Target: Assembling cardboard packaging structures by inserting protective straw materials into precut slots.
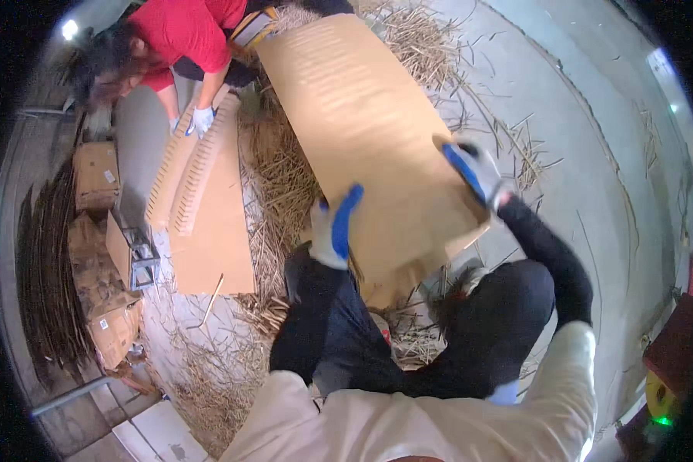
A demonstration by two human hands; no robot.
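Observation:
A long brown cardboard sheet (369,138) stretches from my knees toward the far end, with rows of short raised or cut marks across its far half. My left hand (333,231), in a white glove with a blue palm, grips its left edge, the blue thumb stretched over the surface. On the right edge my right hand (477,173), gloved alike, holds the sheet, its blue thumb side lying along the board. The fingers under the sheet are hidden. The near end of the sheet is blurred.
At the far left a person in a red shirt (181,38) presses gloved hands on slotted cardboard strips (189,173) over another cardboard sheet (212,266). Dry sticks (281,165) litter the floor. Cardboard boxes (96,177) and dark stalks (46,285) stand left.

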